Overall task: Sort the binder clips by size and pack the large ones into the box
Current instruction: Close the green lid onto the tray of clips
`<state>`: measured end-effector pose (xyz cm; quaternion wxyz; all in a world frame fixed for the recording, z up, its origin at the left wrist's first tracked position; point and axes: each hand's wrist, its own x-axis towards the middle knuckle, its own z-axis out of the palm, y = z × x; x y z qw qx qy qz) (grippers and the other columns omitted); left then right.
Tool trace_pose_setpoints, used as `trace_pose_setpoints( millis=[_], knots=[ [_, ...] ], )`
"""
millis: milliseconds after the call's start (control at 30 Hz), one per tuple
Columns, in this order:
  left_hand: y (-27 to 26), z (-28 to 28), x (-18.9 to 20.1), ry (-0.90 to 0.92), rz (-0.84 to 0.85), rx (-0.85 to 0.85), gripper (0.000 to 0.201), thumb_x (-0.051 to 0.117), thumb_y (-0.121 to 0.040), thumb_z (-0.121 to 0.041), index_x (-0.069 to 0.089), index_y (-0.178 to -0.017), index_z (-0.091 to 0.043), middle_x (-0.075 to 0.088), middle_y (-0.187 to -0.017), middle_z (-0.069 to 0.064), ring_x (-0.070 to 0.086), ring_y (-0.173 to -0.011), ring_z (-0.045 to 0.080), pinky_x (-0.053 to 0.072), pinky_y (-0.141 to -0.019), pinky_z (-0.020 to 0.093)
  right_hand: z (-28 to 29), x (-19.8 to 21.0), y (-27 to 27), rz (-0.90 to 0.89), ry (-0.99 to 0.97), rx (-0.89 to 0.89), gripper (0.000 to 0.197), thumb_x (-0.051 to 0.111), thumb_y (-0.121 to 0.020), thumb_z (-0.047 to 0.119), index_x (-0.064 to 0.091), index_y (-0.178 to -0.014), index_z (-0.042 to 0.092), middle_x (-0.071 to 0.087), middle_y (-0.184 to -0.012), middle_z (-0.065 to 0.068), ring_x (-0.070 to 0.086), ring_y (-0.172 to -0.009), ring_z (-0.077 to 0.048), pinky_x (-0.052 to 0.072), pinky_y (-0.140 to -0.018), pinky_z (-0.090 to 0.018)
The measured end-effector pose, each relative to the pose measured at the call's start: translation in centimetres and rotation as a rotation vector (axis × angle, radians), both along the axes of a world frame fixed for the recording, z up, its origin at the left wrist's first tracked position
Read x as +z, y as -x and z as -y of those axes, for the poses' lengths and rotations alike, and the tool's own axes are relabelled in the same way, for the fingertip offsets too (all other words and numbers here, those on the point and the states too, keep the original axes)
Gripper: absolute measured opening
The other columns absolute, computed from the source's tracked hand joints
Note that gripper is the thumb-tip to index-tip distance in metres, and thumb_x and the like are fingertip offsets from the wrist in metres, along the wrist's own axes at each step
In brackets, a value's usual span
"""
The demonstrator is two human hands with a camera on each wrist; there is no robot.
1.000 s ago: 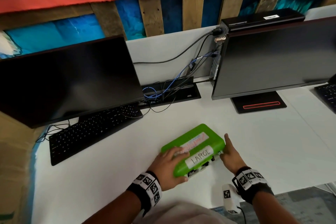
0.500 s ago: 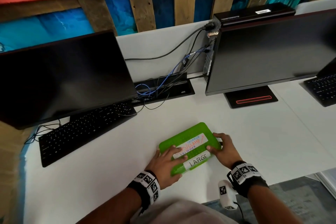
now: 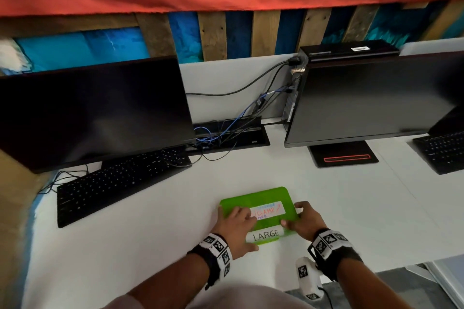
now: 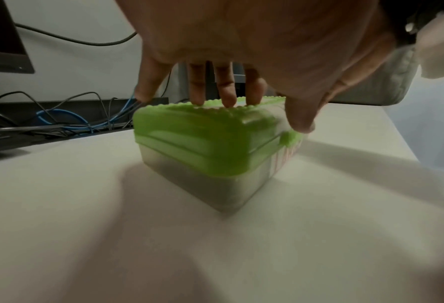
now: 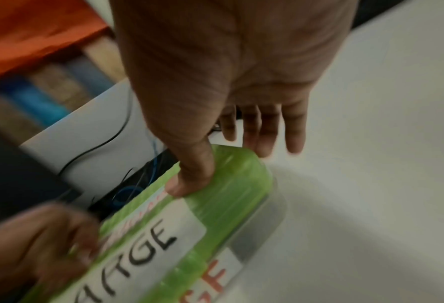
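A clear plastic box with a green lid (image 3: 263, 197) sits on the white desk (image 3: 150, 246) near its front edge; white labels on it read "LARGE". The lid (image 4: 203, 141) lies down on the box all round. My left hand (image 3: 239, 229) lies on the lid's left part, fingertips (image 4: 227, 100) straight on top and thumb down the front side. My right hand (image 3: 296, 217) is at the box's right end: its thumb (image 5: 189, 180) presses the lid (image 5: 236, 184) and the fingers reach straight past the edge. No binder clips can be made out.
A dark monitor (image 3: 95, 113) and a black keyboard (image 3: 120, 183) stand at the back left. Another monitor (image 3: 364, 103) on a black stand (image 3: 344, 155) and a second keyboard (image 3: 442, 153) are at the right. Cables fill a tray (image 3: 231, 133) between them.
My right hand came from beside the box's end onto the lid. The lid, raised at the front one second ago, now lies flat, and the box has turned squarer to me.
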<state>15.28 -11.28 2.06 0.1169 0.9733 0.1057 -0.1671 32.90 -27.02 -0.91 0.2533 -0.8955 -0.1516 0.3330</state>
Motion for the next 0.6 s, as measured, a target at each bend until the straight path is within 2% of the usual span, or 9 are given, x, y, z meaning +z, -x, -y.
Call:
trace_pose_setpoints(
  millis=[67,100,167,233,300,367,433,500,600],
  knots=[
    [-0.6,0.6,-0.3,0.01,0.025,0.013,0.056,0.055,-0.081,-0.055,0.041,-0.124,-0.022,0.025,-0.143,0.0,0.015,-0.139,0.023,0.005,-0.106,0.072,-0.5,1.0,0.2,0.256,0.035,0.168,0.082,0.081,-0.063,0.038,0.039,-0.132,0.021,0.048,-0.124,-0.004,0.05,-0.115,-0.025,0.047,-0.094,-0.04],
    [-0.8,0.6,-0.6,0.033,0.028,0.019,0.056,0.054,-0.083,-0.052,0.04,-0.127,-0.02,0.015,-0.151,-0.001,0.004,-0.144,0.022,0.001,-0.106,0.073,-0.7,1.3,0.4,0.416,0.009,0.316,0.072,0.08,-0.064,0.036,0.046,-0.126,0.025,0.049,-0.12,-0.001,0.05,-0.111,-0.024,0.049,-0.09,-0.041],
    [-0.9,0.4,-1.1,0.07,0.005,0.017,0.056,0.053,-0.085,-0.05,0.038,-0.13,-0.02,-0.001,-0.158,-0.005,-0.009,-0.146,0.019,-0.004,-0.106,0.073,-0.8,1.3,1.1,0.646,-0.064,0.606,0.032,0.075,-0.063,0.028,0.064,-0.093,0.032,0.059,-0.096,0.009,0.053,-0.09,-0.016,0.055,-0.07,-0.034],
    [-0.8,0.2,-1.4,0.072,-0.03,-0.005,0.058,0.051,-0.086,-0.051,0.036,-0.133,-0.02,-0.006,-0.159,-0.006,-0.009,-0.147,0.019,-0.005,-0.106,0.073,-0.4,1.1,1.9,0.722,-0.044,0.759,0.018,0.077,-0.056,0.025,0.064,-0.067,0.032,0.059,-0.073,0.015,0.056,-0.074,-0.008,0.05,-0.048,-0.021],
    [-0.7,0.2,-1.4,0.078,-0.032,-0.009,0.057,0.05,-0.087,-0.051,0.036,-0.132,-0.019,-0.007,-0.159,-0.006,-0.009,-0.147,0.018,-0.006,-0.106,0.073,0.2,1.3,2.6,0.759,-0.028,0.832,0.017,0.074,-0.058,0.03,0.062,-0.069,0.031,0.059,-0.072,0.016,0.061,-0.072,-0.009,0.045,-0.043,-0.02],
    [-0.6,0.2,-1.7,0.094,-0.01,-0.003,0.055,0.05,-0.088,-0.05,0.037,-0.131,-0.018,-0.009,-0.159,-0.006,-0.011,-0.146,0.018,-0.008,-0.106,0.073,0.6,1.6,2.9,0.768,-0.04,0.894,0.028,0.071,-0.059,0.048,0.061,-0.079,0.032,0.062,-0.079,0.016,0.064,-0.077,-0.011,0.05,-0.049,-0.022],
    [-0.3,0.2,-2.2,0.104,0.007,0.005,0.057,0.047,-0.089,-0.051,0.035,-0.133,-0.017,-0.011,-0.159,-0.007,-0.013,-0.146,0.016,-0.01,-0.106,0.071,0.4,1.3,3.2,0.751,0.002,0.925,0.057,0.077,-0.045,0.059,0.057,-0.089,0.028,0.065,-0.085,0.011,0.066,-0.08,-0.015,0.056,-0.058,-0.026],
    [-0.1,0.4,-2.8,0.111,0.029,0.031,0.067,0.045,-0.089,-0.051,0.024,-0.142,-0.017,-0.013,-0.158,-0.01,-0.016,-0.145,0.014,-0.015,-0.107,0.067,0.1,0.6,3.6,0.72,0.037,0.932,0.077,0.083,-0.036,0.057,0.05,-0.096,0.021,0.067,-0.089,0.006,0.067,-0.083,-0.02,0.059,-0.063,-0.034],
    [-0.1,0.4,-3.3,0.127,0.059,0.062,0.085,0.049,-0.086,-0.051,0.002,-0.149,-0.019,-0.02,-0.151,-0.018,-0.02,-0.143,0.01,-0.024,-0.107,0.06,-0.2,0.4,3.4,0.673,0.02,0.937,0.081,0.087,-0.036,0.053,0.046,-0.096,0.018,0.068,-0.089,0.003,0.068,-0.081,-0.023,0.059,-0.06,-0.037]
  ],
)
